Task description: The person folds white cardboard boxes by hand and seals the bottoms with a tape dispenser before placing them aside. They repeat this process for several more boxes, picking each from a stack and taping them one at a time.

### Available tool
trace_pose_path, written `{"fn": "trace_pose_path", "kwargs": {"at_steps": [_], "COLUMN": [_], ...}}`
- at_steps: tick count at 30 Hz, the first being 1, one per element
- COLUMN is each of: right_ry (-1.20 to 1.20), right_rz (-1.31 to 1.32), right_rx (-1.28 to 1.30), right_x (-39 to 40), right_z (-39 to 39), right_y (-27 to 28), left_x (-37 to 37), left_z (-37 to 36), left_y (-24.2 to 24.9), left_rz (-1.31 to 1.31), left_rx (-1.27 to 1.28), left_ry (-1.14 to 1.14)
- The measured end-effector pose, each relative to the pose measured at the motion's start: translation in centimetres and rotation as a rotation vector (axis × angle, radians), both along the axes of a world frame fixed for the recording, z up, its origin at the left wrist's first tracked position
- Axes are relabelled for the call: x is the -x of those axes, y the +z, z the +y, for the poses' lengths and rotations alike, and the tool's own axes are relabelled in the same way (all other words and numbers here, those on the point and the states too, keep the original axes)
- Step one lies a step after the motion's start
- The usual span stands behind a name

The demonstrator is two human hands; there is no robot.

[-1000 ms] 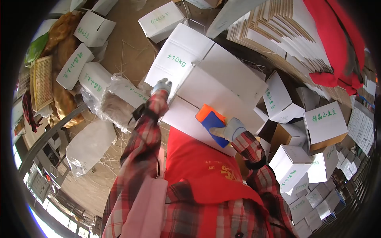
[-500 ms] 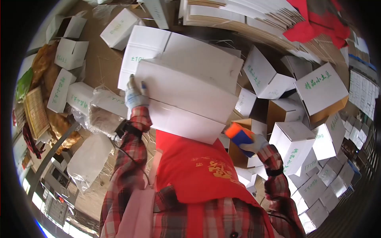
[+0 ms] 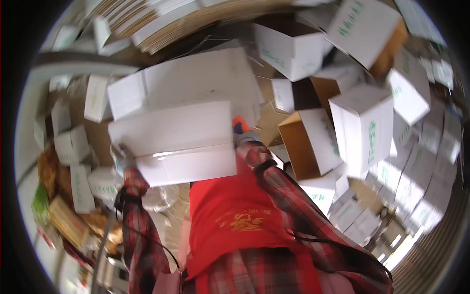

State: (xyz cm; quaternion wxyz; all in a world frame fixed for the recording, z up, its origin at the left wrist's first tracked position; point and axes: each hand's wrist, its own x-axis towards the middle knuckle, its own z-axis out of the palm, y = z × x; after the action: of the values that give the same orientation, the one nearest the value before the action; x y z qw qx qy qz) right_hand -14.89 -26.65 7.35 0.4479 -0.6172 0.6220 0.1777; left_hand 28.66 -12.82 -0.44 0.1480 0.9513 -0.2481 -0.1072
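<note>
A white cardboard box [image 3: 176,128] with closed flaps is in front of my body, a bright seam running along its near side. At its left end, my gloved left hand [image 3: 122,159] grips the edge near the lower corner. My gloved right hand [image 3: 247,138] is by the right end, closed around an orange-and-blue tool [image 3: 239,124] that the box partly hides. Blur keeps the tool's exact kind from showing. Directly behind this box is a larger white box [image 3: 196,73].
Open white cartons with green lettering pile up on the right, among them an upright carton [image 3: 362,127] and one with a brown inside [image 3: 306,144]. Flat cardboard sheets [image 3: 166,22] are stacked at the back. Closed boxes [image 3: 426,181] are stacked far right.
My view has swung to the right. My right hand has brought the orange-and-blue tool from beside the cartons to the box's right end. My left hand stays at the box's left end.
</note>
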Motion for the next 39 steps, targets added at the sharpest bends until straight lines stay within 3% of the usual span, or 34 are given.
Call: {"fn": "trace_pose_path", "kwargs": {"at_steps": [2, 5, 7, 9, 11, 12, 13, 15, 17, 18, 20, 23, 27, 30, 32, 33, 35, 36, 38, 39], "right_ry": [-0.079, -0.266, -0.402, -0.513, -0.594, -0.616, -0.606, -0.342, 0.184, -0.574, -1.134, -1.448, -1.554, -1.453, -1.095, -0.924, -1.069, -1.319, -1.112, -1.015], "right_rz": [-0.003, 0.043, 0.113, 0.200, 0.291, 0.337, 0.383, 0.480, 0.623, 0.508, 0.419, 0.180, -0.005, 0.010, 0.245, 0.379, 0.171, 0.087, 0.095, 0.162], "right_rx": [0.054, 0.106, 0.127, 0.144, 0.144, 0.138, 0.142, 0.239, 0.492, 0.336, 0.091, -0.116, -0.203, -0.176, -0.086, -0.042, 0.078, -0.034, 0.015, -0.009], "right_x": [0.6, 4.0, 7.2, 10.5, 12.9, 13.7, 14.1, 14.3, 13.4, 10.7, 8.2, 5.3, 4.4, 7.0, 9.5, 10.8, 10.7, 10.2, 10.6, 10.5], "right_z": [2.8, 9.3, 15.7, 23.4, 32.4, 37.0, 41.4, 50.0, 57.3, 56.7, 58.3, 57.2, 50.4, 43.6, 38.7, 36.3, 31.5, 27.8, 25.1, 23.6], "right_y": [-0.8, -1.1, -1.0, -0.4, 1.0, 1.8, 2.5, 3.8, 4.4, 7.2, 7.5, 6.5, 4.5, 2.9, 1.8, 1.1, 0.6, -0.1, -1.0, -0.8], "left_x": [-2.9, -1.0, 4.5, 9.0, 16.6, 21.0, 24.6, 31.4, 37.5, 39.7, 41.0, 35.0, 22.8, 17.4, 16.2, 15.7, 14.1, 12.6, 10.3, 9.4], "left_z": [1.1, -1.7, -3.5, -4.3, -4.6, -4.0, -3.6, -1.6, 1.3, 2.7, 5.1, 6.0, 5.5, 3.3, 1.4, 0.8, 1.9, 2.6, 3.3, 3.2], "left_y": [-2.7, 0.5, 5.3, 5.2, 8.1, 10.7, 12.6, 15.5, 16.6, 16.2, 14.5, 10.2, 1.4, -1.8, -2.5, -3.2, -8.8, -11.9, -15.2, -15.5], "left_rz": [0.173, 0.245, 0.230, 0.348, 0.725, 0.542, 0.541, 0.705, 0.929, 1.015, 1.173, 1.291, 1.271, 1.315, 1.389, 1.444, 1.757, 1.904, 2.101, 2.281], "left_rx": [0.001, 0.208, 0.248, 0.553, 0.611, 0.566, 0.569, 0.580, 0.503, 0.426, 0.248, 0.077, -0.040, 0.004, 0.086, 0.149, 0.409, 0.568, 0.937, 1.350], "left_ry": [0.097, -0.144, -0.218, -0.424, -0.471, -0.723, -0.920, -1.267, -1.528, -1.610, -1.634, -1.190, -0.065, 0.630, 0.895, 0.992, 1.174, 1.265, 1.467, 1.875]}}
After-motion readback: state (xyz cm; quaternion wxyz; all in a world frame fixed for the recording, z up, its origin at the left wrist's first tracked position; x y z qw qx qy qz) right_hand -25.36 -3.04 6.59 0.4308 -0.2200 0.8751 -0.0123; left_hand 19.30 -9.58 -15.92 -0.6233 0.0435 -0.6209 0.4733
